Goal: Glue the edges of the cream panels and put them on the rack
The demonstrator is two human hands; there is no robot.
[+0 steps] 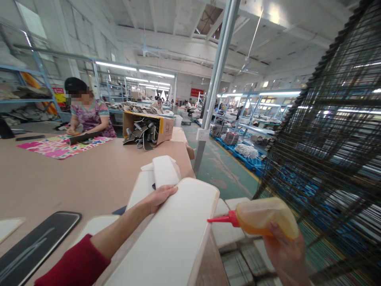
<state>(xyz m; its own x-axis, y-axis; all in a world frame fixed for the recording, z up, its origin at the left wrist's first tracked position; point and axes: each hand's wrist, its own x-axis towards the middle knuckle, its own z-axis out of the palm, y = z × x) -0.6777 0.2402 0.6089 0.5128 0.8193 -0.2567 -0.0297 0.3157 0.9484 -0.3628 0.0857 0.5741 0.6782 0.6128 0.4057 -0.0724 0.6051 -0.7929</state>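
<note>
My left hand (162, 196) grips the left edge of a long white panel (175, 226) with rounded corners, fingers lying over its face. The panel slants up and away from me. In my right hand (285, 250) is a squeeze bottle (264, 216) of amber liquid, lying nearly level. Its red nozzle (222, 219) points left, the tip at the panel's right edge; I cannot tell whether it touches. Behind my left hand lie more white pieces (165, 169) on the table.
A dark panel (38, 246) lies on the tan table (98, 178) at left. A cardboard box (165, 129) of dark pieces lies beyond. Across the table a person (92, 115) works over colourful cloth (56, 147). Stacked pieces (235, 262) and a wire rack (333, 131) stand at right, beside a post (214, 79).
</note>
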